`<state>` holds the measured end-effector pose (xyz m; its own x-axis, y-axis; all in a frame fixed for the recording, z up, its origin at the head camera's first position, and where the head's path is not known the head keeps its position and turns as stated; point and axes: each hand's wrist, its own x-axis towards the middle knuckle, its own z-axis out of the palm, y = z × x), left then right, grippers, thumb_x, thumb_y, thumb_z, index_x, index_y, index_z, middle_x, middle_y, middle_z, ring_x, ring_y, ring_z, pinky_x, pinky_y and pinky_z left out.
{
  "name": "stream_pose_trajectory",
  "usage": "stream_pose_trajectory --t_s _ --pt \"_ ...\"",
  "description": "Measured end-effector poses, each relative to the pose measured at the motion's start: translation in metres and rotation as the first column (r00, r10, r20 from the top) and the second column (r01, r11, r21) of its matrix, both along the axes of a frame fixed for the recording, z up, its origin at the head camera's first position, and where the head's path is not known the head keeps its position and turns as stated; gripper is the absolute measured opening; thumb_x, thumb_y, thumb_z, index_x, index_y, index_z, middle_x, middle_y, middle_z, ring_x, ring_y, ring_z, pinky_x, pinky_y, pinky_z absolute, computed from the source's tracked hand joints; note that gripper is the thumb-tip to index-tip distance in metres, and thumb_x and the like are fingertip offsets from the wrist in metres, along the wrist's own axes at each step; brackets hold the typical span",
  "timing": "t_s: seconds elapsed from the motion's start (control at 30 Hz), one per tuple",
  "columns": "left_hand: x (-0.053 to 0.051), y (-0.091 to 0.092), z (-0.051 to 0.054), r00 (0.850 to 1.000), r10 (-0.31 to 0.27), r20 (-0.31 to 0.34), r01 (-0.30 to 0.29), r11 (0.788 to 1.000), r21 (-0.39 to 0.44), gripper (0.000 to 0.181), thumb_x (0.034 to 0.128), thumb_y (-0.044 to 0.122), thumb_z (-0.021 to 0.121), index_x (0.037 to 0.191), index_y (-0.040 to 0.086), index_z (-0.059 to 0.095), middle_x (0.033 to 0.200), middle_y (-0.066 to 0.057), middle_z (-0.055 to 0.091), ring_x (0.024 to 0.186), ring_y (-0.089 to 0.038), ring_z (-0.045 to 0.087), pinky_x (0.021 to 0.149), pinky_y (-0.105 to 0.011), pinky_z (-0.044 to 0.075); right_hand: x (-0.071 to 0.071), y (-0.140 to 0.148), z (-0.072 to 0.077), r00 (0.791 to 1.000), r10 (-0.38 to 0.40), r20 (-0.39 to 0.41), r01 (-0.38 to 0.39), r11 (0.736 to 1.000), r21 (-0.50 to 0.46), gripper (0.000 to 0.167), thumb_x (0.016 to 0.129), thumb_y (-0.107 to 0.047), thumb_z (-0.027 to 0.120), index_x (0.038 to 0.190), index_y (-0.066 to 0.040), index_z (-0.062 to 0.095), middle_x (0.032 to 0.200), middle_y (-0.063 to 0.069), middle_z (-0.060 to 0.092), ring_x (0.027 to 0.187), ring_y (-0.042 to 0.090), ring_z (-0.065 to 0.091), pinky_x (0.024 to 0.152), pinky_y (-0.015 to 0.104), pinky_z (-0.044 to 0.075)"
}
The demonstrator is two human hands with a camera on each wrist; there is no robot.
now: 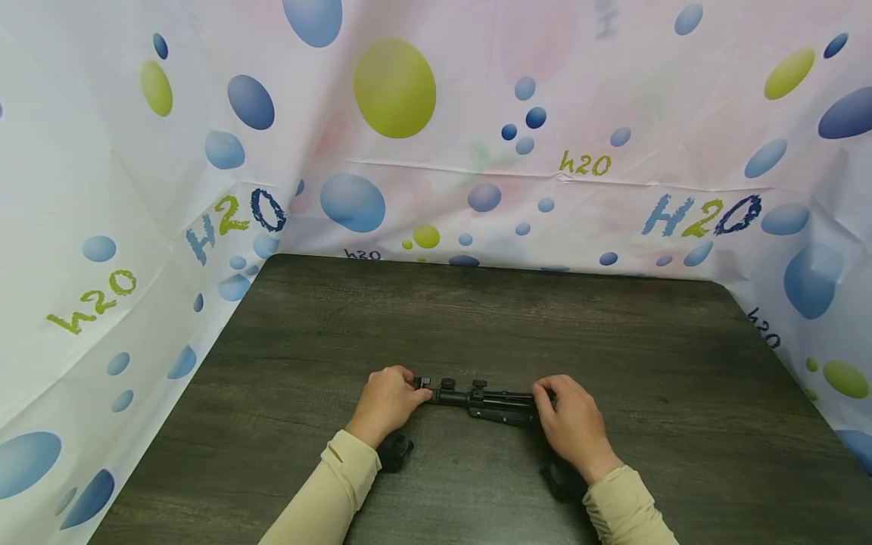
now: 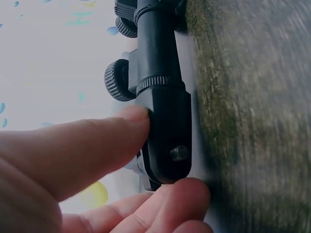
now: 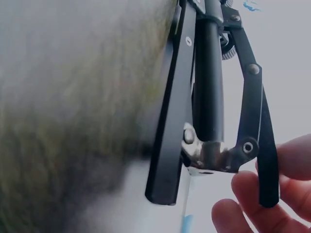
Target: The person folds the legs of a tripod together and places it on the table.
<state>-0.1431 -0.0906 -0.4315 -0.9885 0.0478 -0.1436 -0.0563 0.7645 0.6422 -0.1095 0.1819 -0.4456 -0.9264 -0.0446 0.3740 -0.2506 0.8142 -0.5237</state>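
A small black folding tripod lies crosswise between the two hands, low over the table, its legs folded mostly along the centre tube. At its left end, my left hand pinches the tripod's head, thumb on the side and fingers at the tip. Knurled knobs stick out from the tube. My right hand is at the leg end, where thumb and fingers hold one leg by its tip. A silver bracket joins the legs to the tube; another leg stands slightly splayed.
The dark wood-grain table extends around the hands. A white sheet printed with dots and "H2O" lettering rises behind it and at both sides. Black wrist-worn devices sit below each hand.
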Motion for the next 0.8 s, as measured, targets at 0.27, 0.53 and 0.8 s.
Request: stream_pose_trajectory --t_s 0.27,0.53,0.8 --pt "0.0000 0.0003 -0.0019 1.000 -0.001 -0.002 0.001 1.000 -0.010 0.039 0.0867 0.025 0.081 0.111 -0.004 0.070 0.087 -0.009 0.073 0.078 -0.024 0.069 0.070 -0.043 0.057 0.0004 0.0015 -0.0012 0.995 -0.059 0.080 0.059 0.998 0.007 0.015 0.099 -0.016 0.063 0.093 -0.006 0.073 0.093 0.008 0.068 0.084 0.029 0.067 0.071 0.050 0.054" --pt "-0.0004 0.0001 -0.0028 1.000 -0.004 0.006 0.004 1.000 -0.005 0.041 0.0874 0.026 0.080 0.112 -0.004 0.070 0.088 -0.009 0.073 0.078 -0.024 0.069 0.070 -0.043 0.057 0.0002 0.0005 0.0025 0.986 -0.091 0.141 0.088 0.996 0.029 0.017 0.098 -0.018 0.064 0.093 -0.005 0.074 0.092 0.010 0.069 0.084 0.032 0.066 0.071 0.051 0.054" --pt "0.0000 0.0002 -0.0028 1.000 0.000 0.006 0.000 1.000 -0.006 0.041 0.0872 0.027 0.080 0.112 -0.004 0.070 0.089 -0.010 0.073 0.079 -0.025 0.069 0.070 -0.042 0.057 0.0020 0.0000 0.0046 0.978 -0.092 0.186 0.087 0.996 0.033 0.019 0.099 -0.019 0.063 0.094 -0.006 0.075 0.092 0.009 0.069 0.085 0.031 0.066 0.072 0.051 0.054"
